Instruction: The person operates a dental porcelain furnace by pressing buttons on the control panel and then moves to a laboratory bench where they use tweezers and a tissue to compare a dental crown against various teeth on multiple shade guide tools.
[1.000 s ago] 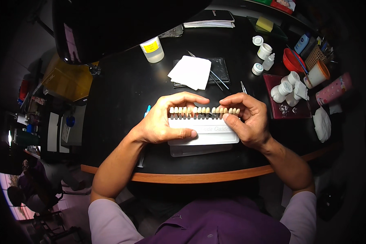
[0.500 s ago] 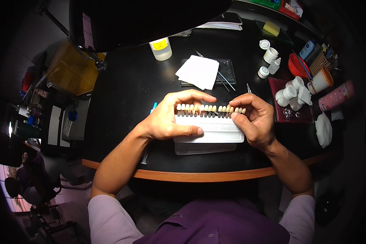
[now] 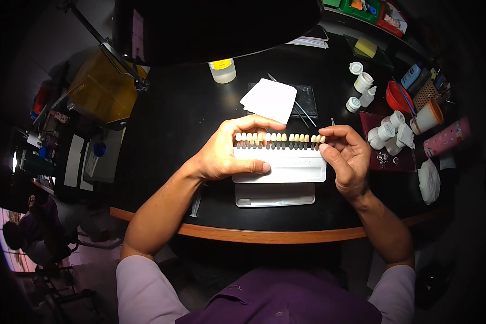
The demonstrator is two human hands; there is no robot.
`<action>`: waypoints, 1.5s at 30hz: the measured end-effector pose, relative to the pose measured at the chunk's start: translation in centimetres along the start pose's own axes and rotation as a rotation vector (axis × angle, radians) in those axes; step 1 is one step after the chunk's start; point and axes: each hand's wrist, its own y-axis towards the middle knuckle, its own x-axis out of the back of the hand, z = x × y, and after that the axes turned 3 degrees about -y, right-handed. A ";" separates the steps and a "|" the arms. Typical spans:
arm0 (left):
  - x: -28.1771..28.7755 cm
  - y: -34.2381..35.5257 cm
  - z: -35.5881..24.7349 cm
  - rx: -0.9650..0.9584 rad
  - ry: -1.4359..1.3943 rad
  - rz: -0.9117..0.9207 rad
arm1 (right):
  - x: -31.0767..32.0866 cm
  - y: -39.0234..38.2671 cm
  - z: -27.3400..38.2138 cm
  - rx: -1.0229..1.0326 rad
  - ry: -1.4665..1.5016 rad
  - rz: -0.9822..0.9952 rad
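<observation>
Purple top (image 3: 302, 297), small stitched-looking mark (image 3: 235, 287) on its left, tiny round detail (image 3: 279, 313) nearer. Short pale-lilac sleeves (image 3: 148, 291). Left hand (image 3: 217, 154), right hand (image 3: 352, 166), forearms (image 3: 159, 213) bare.

Holder (image 3: 281, 174): was white, oblong, held crosswise.
Sample teeth (image 3: 278, 137): stood ivory to yellowish in a row along its far edge.

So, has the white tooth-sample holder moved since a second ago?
Yes: the white tooth-sample holder has shifted up the view, closer to the white papers lying beyond it.
</observation>
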 end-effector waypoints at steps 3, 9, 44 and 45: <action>0.2 -0.1 0.0 0.042 0.013 0.022 | -0.1 0.1 -0.1 0.000 -0.027 -0.008; 0.0 -0.3 -0.2 0.015 -0.035 0.019 | 0.0 0.1 -0.8 -0.014 -0.015 0.000; -0.4 -0.6 3.5 -0.138 -0.172 0.055 | 0.8 -1.4 -2.1 0.332 -0.579 0.062; -0.3 -0.7 3.6 -0.134 -0.183 0.057 | 1.4 -1.3 -2.6 0.270 -0.553 0.054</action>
